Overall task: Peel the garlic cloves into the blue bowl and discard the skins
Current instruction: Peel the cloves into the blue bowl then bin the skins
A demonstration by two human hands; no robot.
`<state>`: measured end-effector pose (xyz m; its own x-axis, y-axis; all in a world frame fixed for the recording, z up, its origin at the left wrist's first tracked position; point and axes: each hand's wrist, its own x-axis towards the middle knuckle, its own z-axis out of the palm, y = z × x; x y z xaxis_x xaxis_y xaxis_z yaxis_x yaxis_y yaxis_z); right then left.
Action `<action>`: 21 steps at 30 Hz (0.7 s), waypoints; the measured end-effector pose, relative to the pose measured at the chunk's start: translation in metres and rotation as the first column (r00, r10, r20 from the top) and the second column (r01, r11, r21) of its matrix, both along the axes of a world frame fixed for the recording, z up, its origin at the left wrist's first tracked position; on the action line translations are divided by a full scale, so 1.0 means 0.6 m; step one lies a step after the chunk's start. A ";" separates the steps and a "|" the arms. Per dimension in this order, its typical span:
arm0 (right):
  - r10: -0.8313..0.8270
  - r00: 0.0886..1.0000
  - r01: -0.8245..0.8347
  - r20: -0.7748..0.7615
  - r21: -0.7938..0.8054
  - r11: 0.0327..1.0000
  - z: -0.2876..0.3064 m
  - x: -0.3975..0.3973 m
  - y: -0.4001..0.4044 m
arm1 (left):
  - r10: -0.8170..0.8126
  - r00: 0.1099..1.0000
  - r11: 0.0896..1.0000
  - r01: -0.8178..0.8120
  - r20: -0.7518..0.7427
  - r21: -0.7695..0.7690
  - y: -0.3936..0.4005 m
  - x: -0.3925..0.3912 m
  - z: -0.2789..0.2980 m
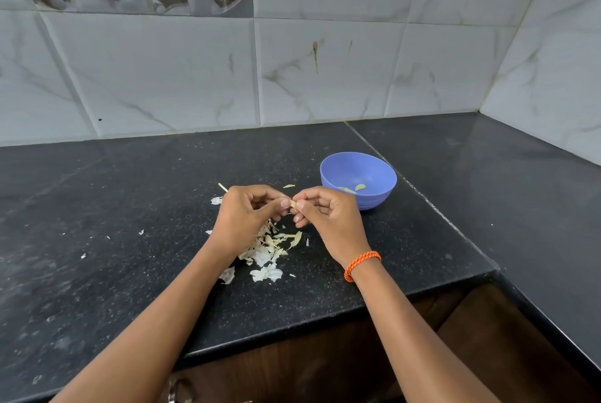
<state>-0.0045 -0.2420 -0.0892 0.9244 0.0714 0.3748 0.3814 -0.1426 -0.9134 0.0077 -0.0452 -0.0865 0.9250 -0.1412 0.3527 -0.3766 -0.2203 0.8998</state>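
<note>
Counter (130, 207): you've got black speckled stone w/ a seam running diagonally.
Wall tiles (325, 71): white marble-look, stained (brown streak mid-wall).
Cabinet (422, 354): dark wood below your counter edge.
Wristband (361, 264): orange braid.

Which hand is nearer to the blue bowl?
Right. The right hand is just beside the bowl, at its near left; the left hand is farther left, beyond the right one.

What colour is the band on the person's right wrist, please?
Orange with darker flecks; the wrist band shows clearly in the head view.
</note>
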 end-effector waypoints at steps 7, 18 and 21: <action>-0.030 0.998 0.034 0.049 -0.075 0.997 0.001 -0.001 0.003 | 0.017 1.000 0.998 -0.017 -0.003 0.054 -0.005 -0.005 0.002; -0.067 0.995 0.075 0.072 -0.113 0.991 0.001 -0.003 0.004 | 0.038 0.999 0.999 -0.038 -0.019 -0.021 0.000 0.001 0.001; -0.084 0.993 0.093 0.079 -0.115 0.989 0.004 -0.003 0.006 | 0.015 1.000 1.000 -0.016 -0.014 -0.023 0.001 0.000 0.002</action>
